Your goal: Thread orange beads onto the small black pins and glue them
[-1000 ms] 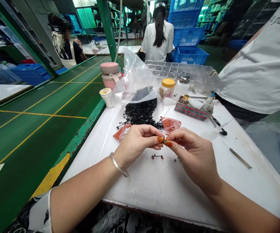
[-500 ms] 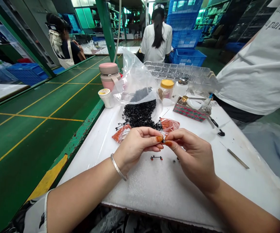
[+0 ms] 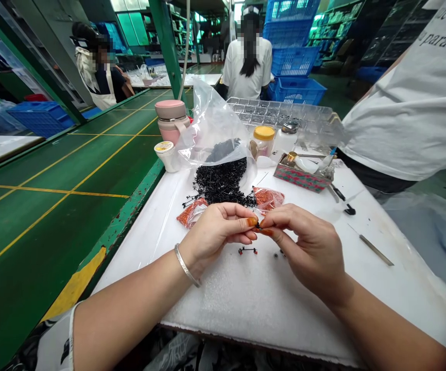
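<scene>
My left hand [image 3: 223, 226] and my right hand [image 3: 304, 242] meet above the white tabletop [image 3: 242, 304], both closed in a pinch. Between their fingertips is a small black part [image 3: 258, 225], mostly hidden by thumbs and fingers. Just below lies a small black axle-like piece with red-orange ends [image 3: 248, 250]. Tiny dark round bits [image 3: 276, 255] rest beside my right hand. Beyond my hands spreads a heap of thin black parts [image 3: 223, 178], spilling from a clear plastic bag [image 3: 219, 118]. Bags of small orange pieces, one on the left [image 3: 188, 214] and one on the right [image 3: 268, 198], flank the heap.
A thin-tipped tool [image 3: 376, 251] lies to the right. Farther back stand a patterned box [image 3: 302, 178], a yellow-lidded jar [image 3: 263, 140], a pink mug [image 3: 170, 121] and a clear compartment tray [image 3: 285, 116]. A green conveyor [image 3: 72, 170] runs along the left; a person [image 3: 412, 108] stands at right.
The whole view has shifted very slightly. My right fingers have turned a little around the small black part, and both hands stay pinched together in the same place.
</scene>
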The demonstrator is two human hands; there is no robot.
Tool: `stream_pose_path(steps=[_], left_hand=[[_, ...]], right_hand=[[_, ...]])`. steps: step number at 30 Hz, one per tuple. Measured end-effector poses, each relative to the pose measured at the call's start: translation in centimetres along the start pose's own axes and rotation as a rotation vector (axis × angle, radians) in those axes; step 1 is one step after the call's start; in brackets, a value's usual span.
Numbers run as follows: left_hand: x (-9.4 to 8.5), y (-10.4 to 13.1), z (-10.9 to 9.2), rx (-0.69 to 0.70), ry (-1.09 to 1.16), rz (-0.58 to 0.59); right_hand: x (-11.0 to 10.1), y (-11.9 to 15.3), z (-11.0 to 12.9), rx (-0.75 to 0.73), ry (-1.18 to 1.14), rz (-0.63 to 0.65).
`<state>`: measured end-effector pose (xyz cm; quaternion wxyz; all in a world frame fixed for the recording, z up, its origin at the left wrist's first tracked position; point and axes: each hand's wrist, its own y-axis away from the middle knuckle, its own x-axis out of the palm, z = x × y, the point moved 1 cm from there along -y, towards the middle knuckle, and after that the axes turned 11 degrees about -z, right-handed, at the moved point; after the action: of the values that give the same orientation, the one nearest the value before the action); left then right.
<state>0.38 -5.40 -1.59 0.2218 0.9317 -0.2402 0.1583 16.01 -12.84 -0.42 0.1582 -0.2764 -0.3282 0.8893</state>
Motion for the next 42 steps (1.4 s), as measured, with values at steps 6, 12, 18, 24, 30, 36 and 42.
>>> stream_pose_path(steps=[6, 12, 18, 24, 30, 36, 42], left_hand=[[0.12, 0.3, -0.07, 0.012, -0.013, 0.018], [0.16, 0.31, -0.1, 0.033, -0.011, 0.007], [0.27, 0.28, -0.13, 0.035, -0.007, -0.005], [0.15, 0.27, -0.12, 0.049, -0.005, 0.0], [0.06, 0.19, -0.05, 0.052, 0.007, 0.014], [0.09, 0.21, -0.09, 0.051, -0.003, -0.001], [0.11, 0.29, -0.15, 0.079, -0.011, -0.012]], right_hand=[[-0.22, -0.12, -0.23, 0.256, -0.166, 0.072], [0.12, -0.3, -0.24, 0.509, -0.377, 0.058], [0.16, -0.26, -0.23, 0.579, -0.378, 0.031], [-0.02, -0.18, -0.18, 0.577, -0.379, 0.014], [-0.04, -0.12, -0.35, 0.569, -0.389, 0.009], [0.11, -0.07, -0.39, 0.576, -0.439, 0.022], [0.33, -0.06, -0.34, 0.542, -0.405, -0.001]])
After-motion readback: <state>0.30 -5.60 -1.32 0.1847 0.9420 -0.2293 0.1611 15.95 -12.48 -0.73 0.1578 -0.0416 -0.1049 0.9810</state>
